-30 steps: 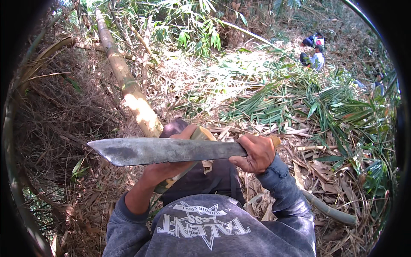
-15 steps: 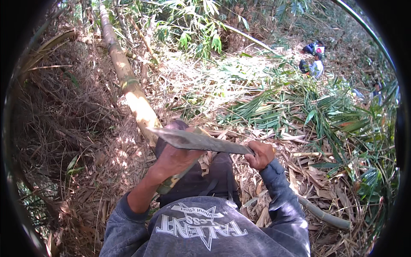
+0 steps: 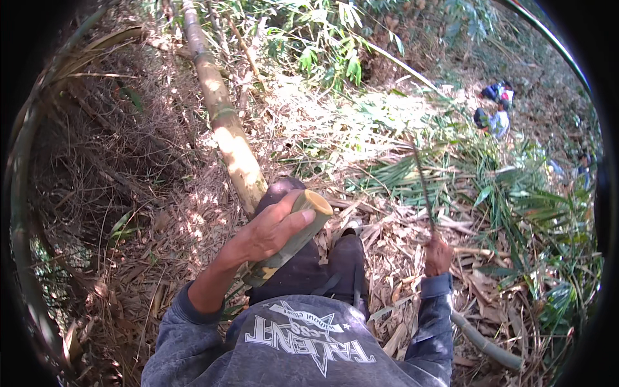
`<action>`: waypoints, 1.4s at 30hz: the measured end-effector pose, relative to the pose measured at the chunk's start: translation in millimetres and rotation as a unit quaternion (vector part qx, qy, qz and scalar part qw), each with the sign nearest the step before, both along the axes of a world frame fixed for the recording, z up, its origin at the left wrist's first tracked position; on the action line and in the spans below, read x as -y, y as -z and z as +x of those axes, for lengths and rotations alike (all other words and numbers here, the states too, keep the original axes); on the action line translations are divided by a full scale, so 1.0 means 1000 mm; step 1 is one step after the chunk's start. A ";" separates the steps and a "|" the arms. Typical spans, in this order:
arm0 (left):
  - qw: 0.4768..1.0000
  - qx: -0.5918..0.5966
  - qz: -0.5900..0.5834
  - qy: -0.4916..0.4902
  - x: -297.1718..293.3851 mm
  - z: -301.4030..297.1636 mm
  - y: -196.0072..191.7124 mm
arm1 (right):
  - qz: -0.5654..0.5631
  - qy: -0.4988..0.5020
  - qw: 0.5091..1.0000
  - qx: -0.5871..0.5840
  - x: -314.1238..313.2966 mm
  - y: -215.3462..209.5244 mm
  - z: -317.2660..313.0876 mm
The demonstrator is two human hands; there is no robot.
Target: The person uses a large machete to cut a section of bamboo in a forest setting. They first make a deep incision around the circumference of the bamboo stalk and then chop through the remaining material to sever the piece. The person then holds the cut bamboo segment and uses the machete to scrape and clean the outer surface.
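Observation:
A short section of green bamboo (image 3: 295, 246) lies slantwise over my lap, its pale, hollow-looking cut end tipped up and away from me. My left hand (image 3: 267, 231) is wrapped round its upper part, thumb along the near side of the rim. Off to the right, clear of the bamboo, my right hand (image 3: 438, 256) is closed on the handle of a machete (image 3: 422, 187). The blade points up and away, seen nearly edge-on as a thin dark line. The handle is mostly hidden in my fist.
A long bamboo pole (image 3: 222, 119) slants from the far left down to my knees. Cut green leafy branches (image 3: 396, 174) lie ahead and right. A bent bamboo piece (image 3: 487, 345) rests at my lower right. Dry leaves cover the ground. A seated person (image 3: 498, 122) is far right.
The machete has swung from lying across the bamboo's upper end to upright on the right. My right hand moved right and slightly down. The bamboo's cut end now shows, still in my left hand.

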State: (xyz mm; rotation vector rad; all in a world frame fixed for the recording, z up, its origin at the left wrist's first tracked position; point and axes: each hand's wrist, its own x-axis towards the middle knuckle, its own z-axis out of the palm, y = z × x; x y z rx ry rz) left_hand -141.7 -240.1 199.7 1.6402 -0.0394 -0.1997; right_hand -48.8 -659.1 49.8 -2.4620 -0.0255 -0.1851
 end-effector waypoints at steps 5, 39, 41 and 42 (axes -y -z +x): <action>0.977 0.123 0.165 0.052 0.007 0.012 0.016 | 0.050 -0.233 0.951 0.196 -0.100 -0.086 -0.015; 0.974 0.170 -0.124 0.084 0.002 0.010 0.087 | -0.039 -0.339 0.929 0.146 -0.099 -0.027 0.012; 0.973 0.226 0.020 0.032 0.010 0.006 0.079 | -0.024 -0.336 0.932 0.136 -0.104 -0.019 0.004; 0.963 0.253 0.090 0.006 0.014 0.007 0.069 | -0.020 -0.334 0.930 0.153 -0.107 -0.019 0.001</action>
